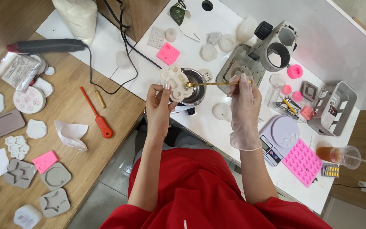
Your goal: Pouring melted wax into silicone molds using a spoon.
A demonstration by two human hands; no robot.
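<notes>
My bare left hand (pixel 157 104) holds a pale, flower-shaped silicone mould (pixel 173 82) over a small metal pot (pixel 196 85) on the white table. My right hand (pixel 244 106), in a thin clear glove, grips a long gold spoon (pixel 214 83) by its handle. The spoon's bowl rests at the right edge of the mould, above the pot. I wear a red garment.
A stereo microscope (pixel 272 48) stands behind the pot. To the right are a small scale (pixel 278 138), a pink tray mould (pixel 303 161) and a cup of orange drink (pixel 339 155). On the wooden table at the left lie grey moulds (pixel 56 176), a red-handled tool (pixel 98 116) and a heat gun (pixel 47 45).
</notes>
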